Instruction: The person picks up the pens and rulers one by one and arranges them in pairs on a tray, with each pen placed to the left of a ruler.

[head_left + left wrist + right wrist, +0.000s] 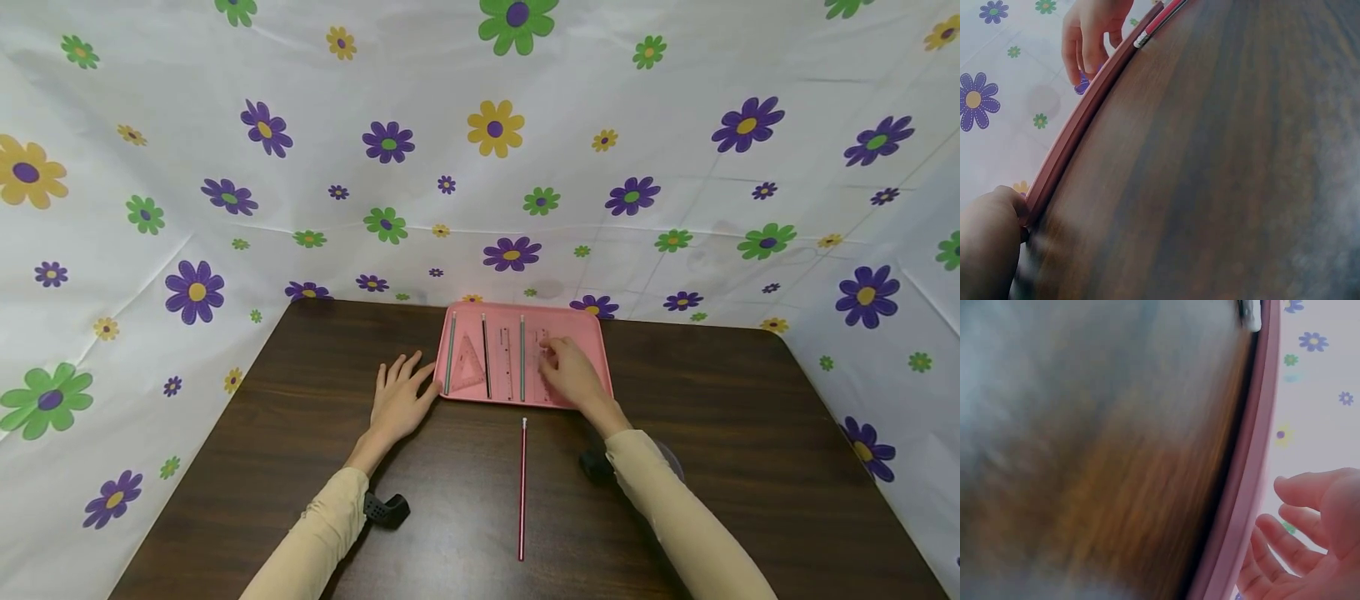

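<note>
A pink tray [591, 333] lies at the table's back. In it, left to right, are a green pencil [450, 354], a clear triangle set square [468, 367], a black pencil [486, 357], a clear ruler [506, 364], another green pencil [522, 358] and a second clear ruler [546, 390]. My right hand [573, 375] hovers over that last ruler, partly covering it. Its fingers [1291, 547] are loosely bent and apart in the right wrist view, with nothing visible between them. Fingers spread, my left hand [399, 400] touches the tray's left front corner.
A red pencil [522, 492] with a white end lies on the dark wooden table [450, 517] in front of the tray. Behind the table hangs a flowered white cloth [435, 183]. A round, clear object [670, 458] is partly hidden by the right sleeve.
</note>
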`<state>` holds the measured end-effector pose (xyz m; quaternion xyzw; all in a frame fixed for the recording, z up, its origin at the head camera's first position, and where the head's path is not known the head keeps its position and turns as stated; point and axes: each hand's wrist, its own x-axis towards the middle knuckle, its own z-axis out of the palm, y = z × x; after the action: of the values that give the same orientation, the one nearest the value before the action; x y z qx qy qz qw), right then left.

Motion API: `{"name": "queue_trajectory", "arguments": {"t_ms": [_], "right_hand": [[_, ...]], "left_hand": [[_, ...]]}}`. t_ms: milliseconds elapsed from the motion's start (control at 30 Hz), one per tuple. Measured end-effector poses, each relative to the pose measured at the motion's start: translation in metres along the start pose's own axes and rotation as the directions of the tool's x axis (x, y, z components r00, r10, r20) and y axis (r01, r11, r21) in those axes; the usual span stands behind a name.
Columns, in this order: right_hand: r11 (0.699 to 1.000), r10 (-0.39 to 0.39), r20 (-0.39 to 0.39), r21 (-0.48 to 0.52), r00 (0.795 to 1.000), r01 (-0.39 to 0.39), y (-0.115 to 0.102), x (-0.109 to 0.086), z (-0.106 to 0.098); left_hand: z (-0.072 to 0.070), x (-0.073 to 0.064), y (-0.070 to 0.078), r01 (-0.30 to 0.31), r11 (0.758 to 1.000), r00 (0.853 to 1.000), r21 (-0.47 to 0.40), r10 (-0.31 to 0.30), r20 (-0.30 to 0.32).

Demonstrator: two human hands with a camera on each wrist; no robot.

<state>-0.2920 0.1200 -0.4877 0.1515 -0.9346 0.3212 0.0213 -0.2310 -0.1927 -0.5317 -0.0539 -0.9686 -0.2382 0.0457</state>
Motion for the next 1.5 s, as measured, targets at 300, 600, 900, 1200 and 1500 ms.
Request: {"name": "queue_trajectory", "arguments": {"t_ms": [300, 600, 900, 1200, 1500], "right_hand": [[0.999, -0.036, 0.007, 0.006, 0.999, 0.036, -0.014, -0.016, -0.004], [0.997, -0.079, 0.070, -0.005, 0.994, 0.079, -0.029, -0.036, -0.006], [0.993, -0.094, 0.108, -0.060, 0.990, 0.101, -0.041, -0.059, -0.002], [0.993, -0.028, 0.199, -0.103, 0.980, 0.049, -0.055, -0.083, 0.005], [0.983, -0.013, 0.229, -0.178, 0.973, 0.055, -0.060, -0.099, 0.008]], "left_hand": [[0.001, 0.000, -0.001, 0.005, 1.000, 1.000, -0.002, -0.005, -0.001], [0.000, -0.001, 0.000, -0.001, 1.000, 1.000, -0.006, 0.001, -0.007], [-0.001, -0.002, 0.001, 0.001, 1.000, 1.000, -0.013, -0.001, -0.012], [-0.001, -0.002, 0.002, -0.004, 1.000, 1.000, -0.016, 0.004, -0.015], [0.000, -0.003, 0.002, -0.010, 1.000, 0.999, -0.022, 0.009, -0.031]]}}
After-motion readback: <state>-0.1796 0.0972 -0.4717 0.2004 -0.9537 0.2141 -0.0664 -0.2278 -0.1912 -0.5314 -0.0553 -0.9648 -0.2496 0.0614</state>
